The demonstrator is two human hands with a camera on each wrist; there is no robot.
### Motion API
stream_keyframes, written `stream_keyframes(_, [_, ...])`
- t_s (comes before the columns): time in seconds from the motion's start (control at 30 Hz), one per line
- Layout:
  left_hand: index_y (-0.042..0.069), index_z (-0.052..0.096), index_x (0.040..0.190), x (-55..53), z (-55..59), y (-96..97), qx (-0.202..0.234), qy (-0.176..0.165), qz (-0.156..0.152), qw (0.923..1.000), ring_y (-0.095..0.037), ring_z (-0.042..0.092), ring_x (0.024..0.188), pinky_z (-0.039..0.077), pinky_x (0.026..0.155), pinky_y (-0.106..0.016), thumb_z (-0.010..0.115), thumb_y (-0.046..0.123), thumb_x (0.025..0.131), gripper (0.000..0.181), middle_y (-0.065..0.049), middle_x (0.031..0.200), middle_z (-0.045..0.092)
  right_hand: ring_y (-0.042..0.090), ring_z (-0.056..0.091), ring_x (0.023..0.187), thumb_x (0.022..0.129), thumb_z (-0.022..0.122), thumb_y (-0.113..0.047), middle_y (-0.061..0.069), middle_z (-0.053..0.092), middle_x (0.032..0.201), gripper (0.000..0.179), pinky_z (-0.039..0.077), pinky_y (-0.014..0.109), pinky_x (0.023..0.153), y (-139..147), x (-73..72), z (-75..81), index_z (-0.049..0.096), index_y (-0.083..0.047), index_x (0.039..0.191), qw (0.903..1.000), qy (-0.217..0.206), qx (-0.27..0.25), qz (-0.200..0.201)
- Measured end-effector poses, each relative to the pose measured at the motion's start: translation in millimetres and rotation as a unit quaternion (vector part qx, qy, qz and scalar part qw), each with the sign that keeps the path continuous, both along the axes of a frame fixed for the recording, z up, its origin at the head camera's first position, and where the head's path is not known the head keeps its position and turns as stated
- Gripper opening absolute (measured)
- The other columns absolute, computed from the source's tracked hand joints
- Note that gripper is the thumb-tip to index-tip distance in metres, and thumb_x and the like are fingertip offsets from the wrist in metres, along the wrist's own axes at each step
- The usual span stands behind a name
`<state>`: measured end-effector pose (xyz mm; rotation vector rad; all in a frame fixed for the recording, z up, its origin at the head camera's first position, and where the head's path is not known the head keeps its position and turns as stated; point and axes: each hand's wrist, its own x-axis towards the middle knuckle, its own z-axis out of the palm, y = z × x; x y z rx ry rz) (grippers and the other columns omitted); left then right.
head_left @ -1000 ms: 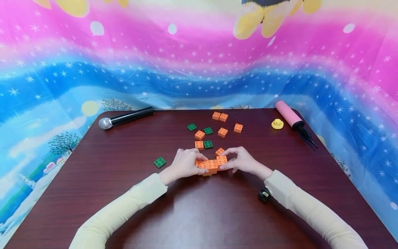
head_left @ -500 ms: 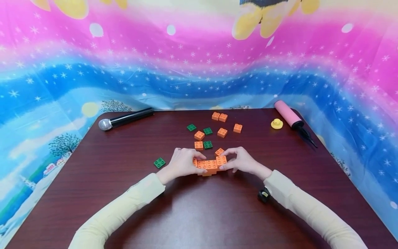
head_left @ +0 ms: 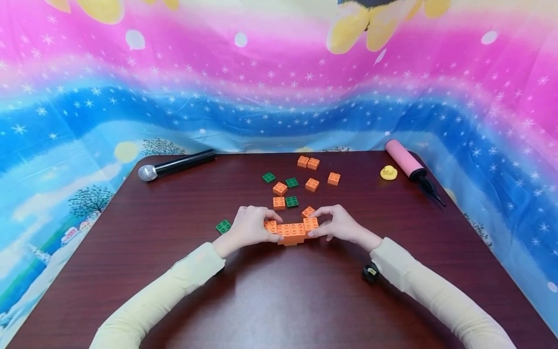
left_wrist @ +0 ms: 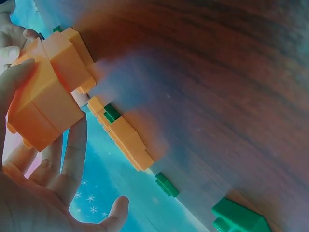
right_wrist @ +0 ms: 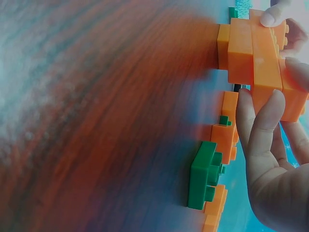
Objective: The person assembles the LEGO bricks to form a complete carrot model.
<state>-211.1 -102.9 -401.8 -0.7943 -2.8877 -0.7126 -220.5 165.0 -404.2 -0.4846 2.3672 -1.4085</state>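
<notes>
Near the middle of the table, a stepped build of orange toy bricks (head_left: 290, 233) stands on a narrower base, between both hands. My left hand (head_left: 249, 226) pinches the orange brick at its left end (head_left: 271, 226), thumb in front and fingers behind. On the other side, my right hand (head_left: 342, 225) pinches the raised brick at the right end (head_left: 310, 223). From the right wrist view, the build (right_wrist: 266, 53) widens upward in layers. A loose orange brick (head_left: 307, 212) lies right behind the right fingertips. One green brick (head_left: 223, 226) is just left of the left hand.
Several loose orange bricks (head_left: 311, 184) and green bricks (head_left: 291, 201) are scattered behind the build. A microphone (head_left: 178, 166) lies at the back left. At the back right are a yellow rubber duck (head_left: 388, 172) and a pink hand pump (head_left: 405, 159). Patterned cloth (head_left: 279, 106) hangs behind the table.
My left hand has shifted left along the build, uncovering its middle bricks and more of the left end brick. The right hand stays at the right end.
</notes>
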Motion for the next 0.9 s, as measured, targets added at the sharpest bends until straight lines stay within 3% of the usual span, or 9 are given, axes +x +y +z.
stream_keyframes(0.1, [0.026,0.075,0.097,-0.8,0.0,-1.1,0.006,0.001,-0.006,1.0,-0.005,0.057,0.079,0.038,0.073,-0.034,0.082,0.05,0.067,0.039,0.011,0.092,0.072,0.028,0.069,0.071,0.075,0.082,-0.018,0.017,0.068,0.109,0.043,0.055,0.043,0.055,0,0.3,-1.3,0.066,-0.004,0.113,1.0,0.0,-0.003,0.001])
stream_keyframes(0.23, [0.022,0.075,0.1,-6.7,2.6,-3.4,0.058,-0.029,0.003,0.9979,-0.004,0.059,0.077,0.045,0.072,-0.031,0.076,0.058,0.072,0.046,0.011,0.086,0.071,0.027,0.069,0.072,0.076,0.082,-0.018,0.018,0.068,0.11,0.044,0.055,0.044,0.055,0,0.6,-2.0,0.066,-0.003,0.114,1.0,0.002,-0.005,0.004])
stream_keyframes(0.37, [0.018,0.075,0.101,-22.0,7.0,-5.5,0.128,-0.06,0.04,0.9891,-0.008,0.06,0.074,0.048,0.066,-0.03,0.071,0.06,0.075,0.05,0.01,0.081,0.069,0.028,0.069,0.07,0.076,0.081,-0.017,0.02,0.069,0.107,0.043,0.055,0.043,0.055,0,0.7,-0.9,0.066,-0.004,0.114,1.0,0.0,-0.006,0.002])
stream_keyframes(0.47, [0.018,0.075,0.101,-37.6,7.8,-6.9,0.147,-0.068,0.063,0.9848,-0.011,0.06,0.076,0.047,0.063,-0.031,0.072,0.055,0.077,0.045,0.008,0.082,0.069,0.027,0.067,0.068,0.076,0.081,-0.017,0.019,0.069,0.108,0.043,0.054,0.042,0.053,1,0.5,-1.6,0.066,-0.004,0.114,1.0,0.0,-0.006,-0.002])
stream_keyframes(0.77, [0.021,0.074,0.107,-75.1,-1.9,-9.7,0.074,-0.095,0.066,0.9905,-0.017,0.059,0.105,0.05,0.086,-0.042,0.077,0.049,0.075,0.042,0.003,0.109,0.07,0.025,0.067,0.069,0.075,0.082,-0.018,0.017,0.066,0.114,0.042,0.052,0.041,0.051,-1,0.2,-3.7,0.067,-0.006,0.113,0.9999,0.01,-0.001,-0.003])
stream_keyframes(0.9, [0.022,0.072,0.111,-84.6,-5.7,-10.0,0.039,-0.102,0.063,0.992,-0.019,0.059,0.105,0.05,0.084,-0.044,0.079,0.048,0.073,0.046,0.002,0.113,0.069,0.024,0.068,0.07,0.075,0.082,-0.018,0.016,0.064,0.119,0.042,0.054,0.043,0.052,-1,-0.4,-3.2,0.068,-0.007,0.112,0.9999,0.013,0.003,-0.003])
